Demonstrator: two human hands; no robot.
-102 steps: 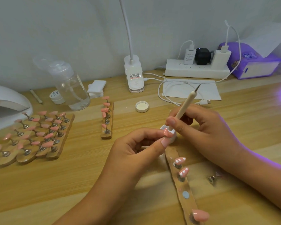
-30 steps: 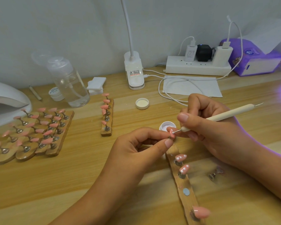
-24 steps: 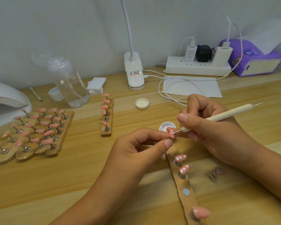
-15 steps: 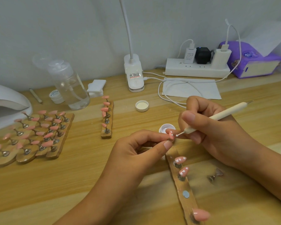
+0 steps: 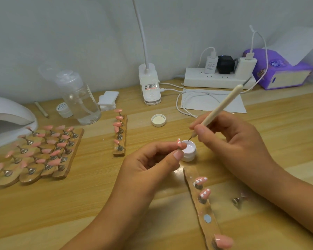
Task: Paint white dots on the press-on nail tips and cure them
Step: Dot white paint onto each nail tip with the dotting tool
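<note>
My left hand [image 5: 152, 163] pinches a small pink nail tip [image 5: 178, 143] on its stand, held just left of the open white paint jar [image 5: 189, 150]. My right hand [image 5: 229, 139] grips a cream dotting pen [image 5: 222, 107], its metal point dipped at the jar's rim. In front lies a wooden strip [image 5: 204, 212] carrying two pink tips with white dots [image 5: 201, 181] and a plain pink tip [image 5: 223, 240] at its near end.
A white curing lamp [image 5: 7, 118] sits far left, with wooden holders of pink tips [image 5: 42, 150] beside it and a narrow holder [image 5: 120, 134] in the middle. A clear bottle [image 5: 79, 101], jar lid [image 5: 158, 120], lamp base [image 5: 149, 87], power strip [image 5: 217, 78] and loose metal stand [image 5: 238, 201] are around.
My right hand has lifted the pen off the nail tip, swung it upright and dipped its point into the paint jar. My left hand keeps holding the tip.
</note>
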